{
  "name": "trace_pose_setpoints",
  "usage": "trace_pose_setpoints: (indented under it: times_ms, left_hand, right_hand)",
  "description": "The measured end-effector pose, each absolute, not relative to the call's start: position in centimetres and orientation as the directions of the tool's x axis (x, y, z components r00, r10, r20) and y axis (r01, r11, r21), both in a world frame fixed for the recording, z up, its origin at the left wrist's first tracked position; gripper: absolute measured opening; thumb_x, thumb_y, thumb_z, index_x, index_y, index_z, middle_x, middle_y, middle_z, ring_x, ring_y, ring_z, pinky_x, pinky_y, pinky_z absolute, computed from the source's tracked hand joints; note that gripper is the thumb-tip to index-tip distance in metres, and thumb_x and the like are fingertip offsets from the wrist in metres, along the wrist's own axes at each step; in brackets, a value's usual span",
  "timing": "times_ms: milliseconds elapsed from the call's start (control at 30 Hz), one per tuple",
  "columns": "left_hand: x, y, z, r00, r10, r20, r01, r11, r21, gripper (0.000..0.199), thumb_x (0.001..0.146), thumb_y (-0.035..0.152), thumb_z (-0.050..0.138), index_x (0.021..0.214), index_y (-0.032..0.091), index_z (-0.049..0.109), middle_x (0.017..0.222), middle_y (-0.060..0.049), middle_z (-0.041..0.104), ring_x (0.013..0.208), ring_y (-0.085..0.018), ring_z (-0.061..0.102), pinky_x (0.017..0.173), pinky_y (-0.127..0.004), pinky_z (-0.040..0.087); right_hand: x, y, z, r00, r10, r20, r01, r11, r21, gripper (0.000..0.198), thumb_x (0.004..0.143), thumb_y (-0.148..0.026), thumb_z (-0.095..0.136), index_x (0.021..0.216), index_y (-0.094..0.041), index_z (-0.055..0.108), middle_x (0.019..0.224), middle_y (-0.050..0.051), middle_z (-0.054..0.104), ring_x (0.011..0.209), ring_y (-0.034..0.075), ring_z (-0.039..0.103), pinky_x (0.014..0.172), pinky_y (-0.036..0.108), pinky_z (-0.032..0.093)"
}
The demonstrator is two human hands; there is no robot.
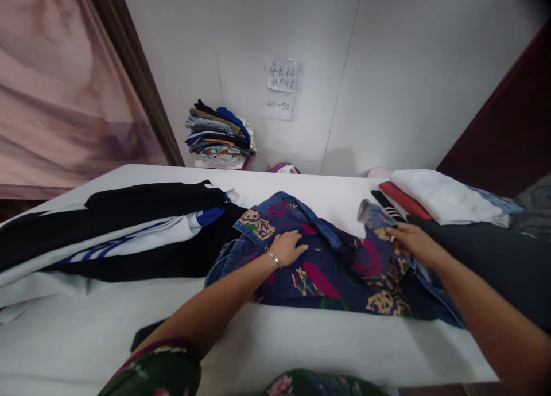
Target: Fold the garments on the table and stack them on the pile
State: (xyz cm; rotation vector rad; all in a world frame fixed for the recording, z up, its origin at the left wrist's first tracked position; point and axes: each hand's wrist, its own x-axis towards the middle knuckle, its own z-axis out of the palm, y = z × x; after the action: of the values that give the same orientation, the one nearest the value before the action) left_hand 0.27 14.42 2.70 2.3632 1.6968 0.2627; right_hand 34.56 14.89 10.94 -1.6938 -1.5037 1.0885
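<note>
A blue denim jacket with pink, green and tan prints lies spread across the white table. My left hand, with a bracelet at the wrist, rests flat on the jacket's upper left part, fingers apart. At the jacket's right side, my right hand pinches a piece of it that looks like a sleeve end, raised a little off the table. Part of the jacket's right side is hidden behind that hand and forearm.
Black and white clothes with blue stripes lie on the left. White folded clothing, a red garment and a dark garment are at the right. A stack of folded clothes stands beyond the far edge, beside a wall with paper signs.
</note>
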Motion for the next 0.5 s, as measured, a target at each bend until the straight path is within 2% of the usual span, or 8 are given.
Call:
trace_pose_setpoints:
  times_ms: [100,233,300,367,500]
  left_hand:
    - [-0.4,18.6,4.4,0.262,0.961,0.085,0.936,-0.274,0.221,0.037,0.089,0.035,0.047,0.121,0.022,0.057,0.138,-0.007,0.051,0.124,-0.025,0.048,0.1,-0.041,0.04]
    - [-1.1,24.3,5.5,0.23,0.967,0.111,0.95,-0.247,0.19,0.041,0.087,0.018,0.044,0.127,0.02,0.051,0.14,-0.01,0.048,0.126,-0.026,0.044,0.1,-0.044,0.037]
    - [-1.1,26.6,5.4,0.237,0.965,0.112,0.951,-0.254,0.174,0.045,0.086,0.016,0.044,0.13,0.02,0.047,0.141,-0.011,0.046,0.128,-0.026,0.041,0.101,-0.045,0.035]
    - [-1.0,28.5,5.1,0.252,0.961,0.112,0.95,-0.268,0.159,0.048,0.087,0.017,0.043,0.134,0.021,0.043,0.142,-0.011,0.044,0.131,-0.025,0.037,0.104,-0.046,0.031]
    - [-0.8,31.7,4.4,0.289,0.955,0.07,0.946,-0.296,0.135,0.063,0.083,0.023,0.051,0.143,0.023,0.031,0.149,-0.011,0.036,0.137,-0.027,0.027,0.108,-0.05,0.023]
  right_hand:
    - [37.0,15.8,14.6,0.181,0.98,-0.086,0.303,-0.139,-0.943,0.027,0.069,-0.045,0.067,0.063,-0.021,0.055,0.043,0.002,0.053,0.038,0.012,0.043,0.04,0.025,0.027]
    - [39.6,16.7,19.0,0.325,0.946,0.011,0.116,-0.029,-0.993,0.015,0.072,-0.032,0.067,0.065,-0.021,0.059,0.057,0.004,0.057,0.045,0.013,0.05,0.047,0.03,0.032]
    - [40.9,17.2,20.7,0.367,0.927,0.076,0.075,0.052,-0.996,0.015,0.079,-0.029,0.062,0.066,-0.022,0.06,0.067,0.005,0.059,0.052,0.012,0.055,0.054,0.033,0.036]
    - [42.2,17.8,21.8,0.4,0.908,0.124,0.048,0.114,-0.992,0.024,0.085,-0.03,0.056,0.063,-0.021,0.058,0.072,0.004,0.059,0.06,0.013,0.059,0.061,0.037,0.036]
    - [44.7,18.2,22.6,0.47,0.871,0.144,0.057,0.133,-0.99,0.036,0.085,-0.038,0.058,0.055,-0.02,0.051,0.063,0.002,0.052,0.054,0.01,0.051,0.056,0.036,0.029]
